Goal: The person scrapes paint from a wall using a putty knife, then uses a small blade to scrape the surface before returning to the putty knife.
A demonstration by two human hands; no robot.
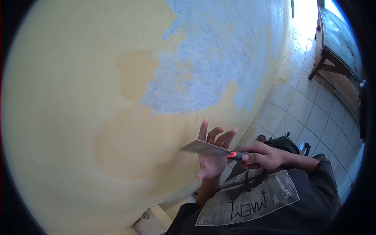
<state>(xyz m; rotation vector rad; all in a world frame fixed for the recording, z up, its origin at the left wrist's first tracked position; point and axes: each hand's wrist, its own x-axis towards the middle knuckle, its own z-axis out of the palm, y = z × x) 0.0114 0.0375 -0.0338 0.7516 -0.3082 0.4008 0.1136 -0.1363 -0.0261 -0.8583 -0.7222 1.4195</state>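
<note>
My right hand [264, 154] is wrapped round the dark and orange handle of a putty knife [203, 147], whose flat metal blade points left towards the wall. Behind the blade my left hand [213, 162] is held up, palm showing and fingers spread, holding nothing. The blade overlaps the palm in this view. Both hands are in front of my dark printed shirt. Beyond them stands a yellow painted wall [62, 117], with a large bluish, scraped-looking area [203, 78] and darker, damp-looking patches [121, 145] lower down.
A worn wooden table [340, 43] stands at the upper right on a light tiled floor [303, 102]. Pale flakes lie on the floor along the foot of the wall. My foot [261, 138] shows just beyond my right hand. A pale boxy ledge [150, 223] is at the bottom.
</note>
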